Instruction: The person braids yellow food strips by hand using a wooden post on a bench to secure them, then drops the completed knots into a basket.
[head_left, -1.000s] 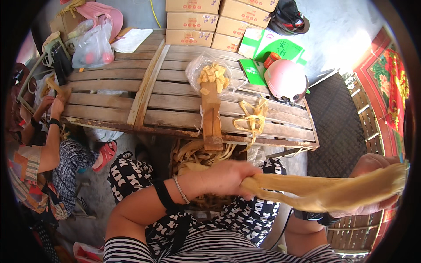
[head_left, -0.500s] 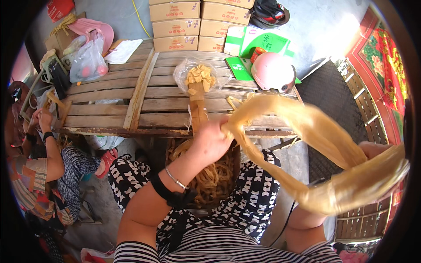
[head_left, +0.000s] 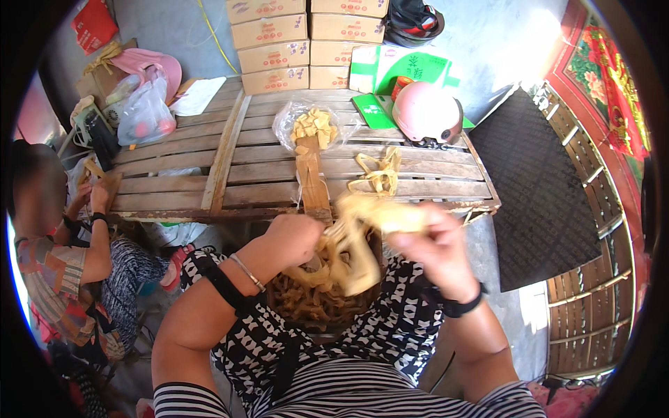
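Note:
A long, soft, yellow-tan strip hangs bunched and blurred between my two hands. My left hand is closed on one end of it, just in front of the table edge. Beside it, my right hand pinches the other end between thumb and fingers. Below them, between my knees, sits a container filled with similar brownish strips; my hands partly cover it. A narrow wooden board lies on the table, its far end at a clear plastic bag holding small folded yellow pieces.
Several loose strips lie on the slatted wooden table. Behind stand a pink helmet, a green box and stacked cartons. A co-worker sits at left. A dark mat is at right.
My right hand has come in from the far right toward my left hand. The strip, stretched in a wide loop before, is now gathered between them. My left hand has moved slightly left and down.

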`<control>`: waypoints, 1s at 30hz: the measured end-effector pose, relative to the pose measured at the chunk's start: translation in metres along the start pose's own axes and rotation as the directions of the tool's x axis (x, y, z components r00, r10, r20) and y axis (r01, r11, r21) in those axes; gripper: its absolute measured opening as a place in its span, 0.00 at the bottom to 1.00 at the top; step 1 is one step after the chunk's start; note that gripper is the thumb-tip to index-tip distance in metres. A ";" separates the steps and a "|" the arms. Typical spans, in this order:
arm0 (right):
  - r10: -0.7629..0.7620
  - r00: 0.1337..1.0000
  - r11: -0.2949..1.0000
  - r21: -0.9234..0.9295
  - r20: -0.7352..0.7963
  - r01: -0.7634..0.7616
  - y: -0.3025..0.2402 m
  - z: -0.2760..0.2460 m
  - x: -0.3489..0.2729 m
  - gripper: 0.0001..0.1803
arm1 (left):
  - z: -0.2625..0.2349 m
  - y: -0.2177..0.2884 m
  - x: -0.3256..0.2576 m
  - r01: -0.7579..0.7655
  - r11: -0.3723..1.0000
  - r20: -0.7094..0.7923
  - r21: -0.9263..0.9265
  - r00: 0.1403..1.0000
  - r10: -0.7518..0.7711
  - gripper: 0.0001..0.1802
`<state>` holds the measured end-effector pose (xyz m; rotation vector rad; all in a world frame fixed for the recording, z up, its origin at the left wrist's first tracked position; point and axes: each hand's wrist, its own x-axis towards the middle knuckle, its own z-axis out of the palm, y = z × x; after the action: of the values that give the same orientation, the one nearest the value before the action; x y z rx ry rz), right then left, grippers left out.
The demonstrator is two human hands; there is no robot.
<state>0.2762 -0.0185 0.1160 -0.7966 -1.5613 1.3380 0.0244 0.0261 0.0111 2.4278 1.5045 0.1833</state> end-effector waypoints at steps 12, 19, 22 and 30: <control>0.257 0.889 0.396 -0.881 0.378 0.260 0.139 0.027 0.004 0.22 | 0.021 -0.026 -0.032 0.029 0.996 0.077 -0.081 0.997 -0.023 0.11; 0.243 0.907 0.965 -0.180 0.345 -0.190 0.136 0.033 0.014 0.15 | 0.021 -0.016 -0.021 -0.159 0.939 -0.194 -0.307 0.976 0.102 0.09; 0.343 0.875 0.937 -0.063 0.343 -0.343 0.131 0.021 0.015 0.15 | 0.027 -0.016 -0.025 -0.157 0.947 -0.214 -0.279 0.972 0.098 0.12; 0.437 0.898 0.899 -0.036 0.056 -0.436 0.128 0.019 0.009 0.11 | 0.037 -0.006 -0.019 -0.146 0.959 -0.244 -0.243 0.966 0.085 0.15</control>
<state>0.2450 0.0082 -0.0074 -1.1803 -1.4994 1.6812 0.0201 0.0052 -0.0252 2.3438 1.3268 0.6667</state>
